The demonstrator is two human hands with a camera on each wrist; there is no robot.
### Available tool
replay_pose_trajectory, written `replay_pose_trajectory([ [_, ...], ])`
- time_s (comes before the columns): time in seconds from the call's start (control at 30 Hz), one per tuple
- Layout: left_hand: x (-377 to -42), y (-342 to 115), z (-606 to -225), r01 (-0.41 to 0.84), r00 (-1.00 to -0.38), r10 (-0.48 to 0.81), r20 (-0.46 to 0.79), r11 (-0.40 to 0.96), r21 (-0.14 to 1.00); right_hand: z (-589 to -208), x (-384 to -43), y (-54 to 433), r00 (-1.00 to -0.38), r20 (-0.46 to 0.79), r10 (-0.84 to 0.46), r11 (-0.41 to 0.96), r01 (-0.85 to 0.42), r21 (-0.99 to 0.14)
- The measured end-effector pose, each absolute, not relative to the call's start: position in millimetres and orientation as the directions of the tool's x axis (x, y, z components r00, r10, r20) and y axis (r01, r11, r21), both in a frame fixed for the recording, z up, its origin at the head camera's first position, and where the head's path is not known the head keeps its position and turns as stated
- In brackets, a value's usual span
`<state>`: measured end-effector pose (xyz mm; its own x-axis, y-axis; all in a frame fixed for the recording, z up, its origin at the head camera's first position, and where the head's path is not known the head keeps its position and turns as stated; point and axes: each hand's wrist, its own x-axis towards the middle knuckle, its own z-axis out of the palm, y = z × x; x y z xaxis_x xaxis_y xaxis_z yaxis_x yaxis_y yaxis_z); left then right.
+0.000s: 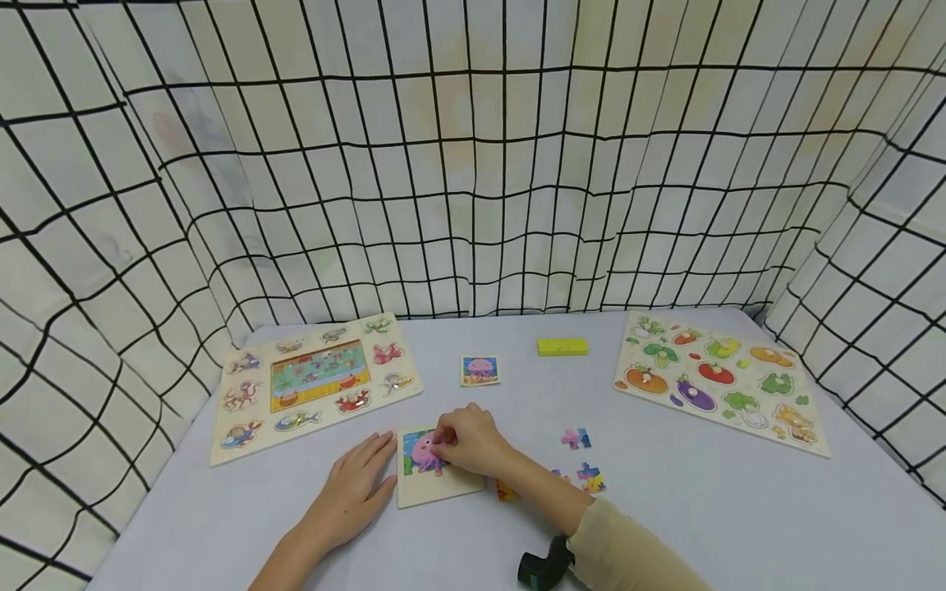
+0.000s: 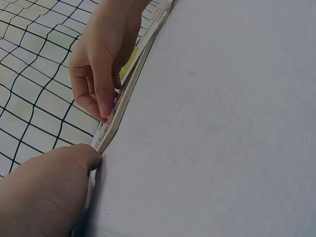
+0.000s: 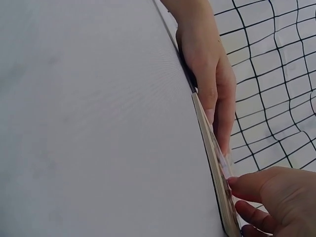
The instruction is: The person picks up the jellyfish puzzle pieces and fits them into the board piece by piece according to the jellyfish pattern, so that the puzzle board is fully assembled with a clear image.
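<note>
A small wooden jigsaw board lies in front of me, partly filled with a pink octopus picture. My left hand rests flat on the table, fingers extended, touching the board's left edge. Over the picture, my right hand has its thumb and fingers bent together, pinching a puzzle piece against the board; the fingertips mostly hide that piece. Right of the board lie loose jigsaw pieces: a pink and blue one, a yellow and blue one, and an orange one partly under the right forearm.
Behind the board sits a small octopus picture card, with a yellow block to its right. A sea-animal board stands left, a vegetable board right. A black object lies beside the right sleeve. Black netting surrounds the table.
</note>
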<state>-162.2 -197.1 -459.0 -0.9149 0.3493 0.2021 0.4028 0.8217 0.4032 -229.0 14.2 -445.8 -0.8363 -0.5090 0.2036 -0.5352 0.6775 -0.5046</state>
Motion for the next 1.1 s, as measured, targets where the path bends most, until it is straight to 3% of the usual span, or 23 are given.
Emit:
replay_pose_trajectory([
  [0.27,-162,-198,-460,0.391,-0.920,0.340,0.193,0.827,0.404,-440,-227,19,-0.817,0.171,-0.551,0.667,-0.553,-0.499],
  [0.57,-161,-197,-458,0.392,-0.920,0.344,0.189,0.828,0.402,-423,-225,33,-0.849,0.062,-0.525,0.692,-0.468,-0.549],
  [1.1,-163,-197,-460,0.396,-0.918,0.340,0.205,0.823,0.407,-414,-227,74,-0.864,0.104,-0.493,0.695,-0.463,-0.550],
])
